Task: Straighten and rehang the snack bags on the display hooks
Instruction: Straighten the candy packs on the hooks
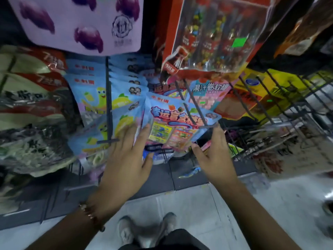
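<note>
Snack bags in light blue hang in rows on the dark metal hooks of a shop display, and one of them, the front blue bag (180,123) with colourful cartoon print, sits between the two hands of the person. Nearest to the camera are two grey shoes (146,230) on a pale tiled floor (198,210). Above them the left hand (126,159) reaches forward with the fingers straight and spread; the fingertips lie against the left edge of the front blue bag, and the hand holds nothing. On the left wrist there is a beaded bracelet (90,215). The right hand (212,156) is at the lower right corner of the same bag, the thumb and the forefinger standing apart on either side of this corner; whether they really pinch it, I cannot tell, because the picture is blurred there. The forefinger tip is just beside the end of a double hook (194,105) that passes over the bag. To the left, another hook (108,98) carries a row of blue bags with a yellow figure (95,98). Further left hang dark bags with red tops (32,98). Behind the front blue bag is a pink and blue packet (209,94). On top hang a lilac bag (81,24) and a red packet with clear window (212,33); yellow packets (261,87) are on the right.
</note>
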The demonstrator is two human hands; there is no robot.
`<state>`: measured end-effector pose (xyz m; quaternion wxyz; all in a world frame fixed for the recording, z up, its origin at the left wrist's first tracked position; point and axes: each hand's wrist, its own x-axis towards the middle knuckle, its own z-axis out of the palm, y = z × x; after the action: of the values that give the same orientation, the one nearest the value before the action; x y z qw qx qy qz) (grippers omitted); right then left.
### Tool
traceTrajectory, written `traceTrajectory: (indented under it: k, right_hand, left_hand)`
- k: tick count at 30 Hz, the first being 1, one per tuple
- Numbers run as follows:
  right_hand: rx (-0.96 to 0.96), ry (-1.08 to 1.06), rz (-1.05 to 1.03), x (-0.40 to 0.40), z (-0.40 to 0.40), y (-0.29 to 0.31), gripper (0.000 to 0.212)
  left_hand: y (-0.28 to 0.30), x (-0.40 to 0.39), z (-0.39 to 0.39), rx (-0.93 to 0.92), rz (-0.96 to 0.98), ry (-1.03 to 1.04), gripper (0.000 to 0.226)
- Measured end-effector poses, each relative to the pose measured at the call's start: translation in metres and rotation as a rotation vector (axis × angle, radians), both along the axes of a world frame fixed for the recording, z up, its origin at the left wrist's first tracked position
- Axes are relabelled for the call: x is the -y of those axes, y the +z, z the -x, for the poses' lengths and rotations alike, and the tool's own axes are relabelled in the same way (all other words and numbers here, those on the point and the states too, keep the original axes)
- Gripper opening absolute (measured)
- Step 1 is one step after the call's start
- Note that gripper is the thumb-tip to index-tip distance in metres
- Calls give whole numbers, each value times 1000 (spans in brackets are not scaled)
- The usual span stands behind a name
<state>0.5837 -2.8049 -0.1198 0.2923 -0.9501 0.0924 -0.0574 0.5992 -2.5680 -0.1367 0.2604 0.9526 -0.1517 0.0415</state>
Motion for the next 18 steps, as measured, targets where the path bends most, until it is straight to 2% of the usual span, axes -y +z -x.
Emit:
traceTrajectory:
  k: [7,10,15,18]
  right_hand:
    - [-73,44,43,-8,31,-15,87]
    - [-88,61,49,-7,42,-17,88]
    - [-114,95,53,-4,71,-17,88]
    - [-129,133,67,0,92,-14,87]
  left_hand:
    - [-29,-3,24,-2,-181,-20,64]
    - [-36,0,33,-27,-245,-14,70]
    - [-40,2,55,-65,-310,-7,80]
    - [-37,9,75,-70,-338,19,75]
